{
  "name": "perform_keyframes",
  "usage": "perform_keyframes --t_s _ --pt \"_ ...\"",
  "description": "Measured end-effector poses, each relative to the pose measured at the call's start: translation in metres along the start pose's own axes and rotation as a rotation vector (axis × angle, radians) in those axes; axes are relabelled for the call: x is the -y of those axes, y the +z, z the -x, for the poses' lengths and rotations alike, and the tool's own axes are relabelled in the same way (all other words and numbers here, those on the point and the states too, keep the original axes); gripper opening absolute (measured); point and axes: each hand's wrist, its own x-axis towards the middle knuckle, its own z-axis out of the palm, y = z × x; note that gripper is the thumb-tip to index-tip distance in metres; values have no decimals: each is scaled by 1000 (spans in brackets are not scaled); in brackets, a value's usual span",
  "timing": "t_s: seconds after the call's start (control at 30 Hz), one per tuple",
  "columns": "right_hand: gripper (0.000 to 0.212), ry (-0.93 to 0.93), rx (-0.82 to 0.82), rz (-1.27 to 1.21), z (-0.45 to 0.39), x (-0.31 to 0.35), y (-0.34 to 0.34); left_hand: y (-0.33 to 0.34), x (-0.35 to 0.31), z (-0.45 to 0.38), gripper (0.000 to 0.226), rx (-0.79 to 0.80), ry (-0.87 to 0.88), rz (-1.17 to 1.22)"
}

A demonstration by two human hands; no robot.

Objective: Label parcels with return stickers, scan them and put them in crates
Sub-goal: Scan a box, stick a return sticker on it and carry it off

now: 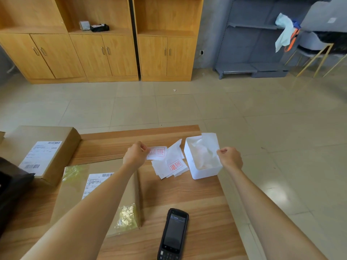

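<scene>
My left hand (135, 153) pinches a white return sticker (157, 152) with red characters, lifted just above the wooden table (187, 194). My right hand (230, 157) is curled over the white box (199, 173) and pinches a sheet of backing paper (209, 141) that hangs into it. A pile of loose stickers (171, 166) lies between the two hands. A flat cardboard parcel (75, 190) with a shipping label lies under my left forearm. A black handheld scanner (173, 234) rests near the table's front edge.
A second cardboard parcel (43, 151) with a label sits at the table's left. A dark object (11, 186) juts in at the far left. Wooden cabinets (105, 53) and a grey shelf (253, 44) stand across the tiled floor.
</scene>
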Motion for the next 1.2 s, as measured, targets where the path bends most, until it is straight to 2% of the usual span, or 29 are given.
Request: perform_keyframes --t_s 0.13,0.23,0.37,0.6,0.67,0.8,0.87,1.03,1.2 --pt "23 17 57 -15 -5 -6 8 13 -4 -3 10 14 0 -10" --pt "32 -35 90 -8 -4 -3 17 17 -7 -5 9 16 -7 -6" --pt "45 -113 42 -13 0 4 23 17 -9 -5 9 16 -8 -3" --pt "23 -170 3 -156 5 11 23 10 -6 -1 9 10 11 5" --pt "16 -189 65 -224 11 18 23 7 -7 0 10 12 22 27" --pt "10 -272 358 -363 35 45 33 -3 -9 2 11 50 20 126" --pt "11 -304 450 -427 51 62 42 -10 -8 5 14 88 1 156" --pt "17 -328 502 -500 88 94 65 -37 12 14 23 162 -59 250" --pt "12 -353 634 -547 112 107 81 -67 38 27 23 252 -71 328"
